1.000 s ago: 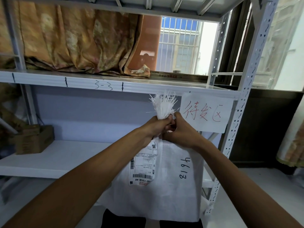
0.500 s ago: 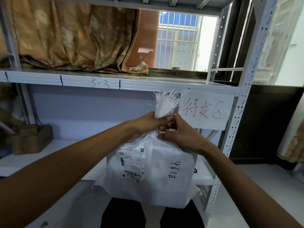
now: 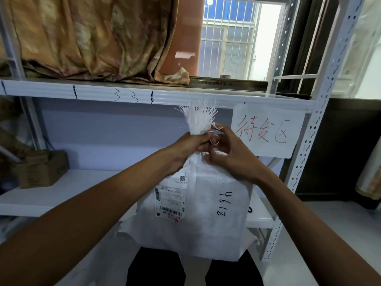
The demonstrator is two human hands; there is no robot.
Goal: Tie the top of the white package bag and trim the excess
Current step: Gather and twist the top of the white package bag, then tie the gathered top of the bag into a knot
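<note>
A white woven package bag (image 3: 206,219) hangs in front of me, with a shipping label (image 3: 171,199) and the handwritten number 4618 on its face. Its gathered neck ends in a frayed white tuft (image 3: 199,118). My left hand (image 3: 191,145) is clenched around the neck just under the tuft. My right hand (image 3: 228,153) is pressed against the neck from the right, fingers pinching a thin pale tie (image 3: 215,130) that loops around it. The part of the neck under my fingers is hidden.
A white metal shelf rack stands behind the bag, its upper shelf (image 3: 144,94) marked 3-3. A paper sign (image 3: 266,131) with red writing hangs at the right. A cardboard box (image 3: 41,170) sits on the lower shelf at left. A floral curtain (image 3: 92,36) drapes above.
The bag has stayed in front of the shelf while my right hand's fingers shifted around the neck, and the thin tie now shows as a small loop beside the tuft.
</note>
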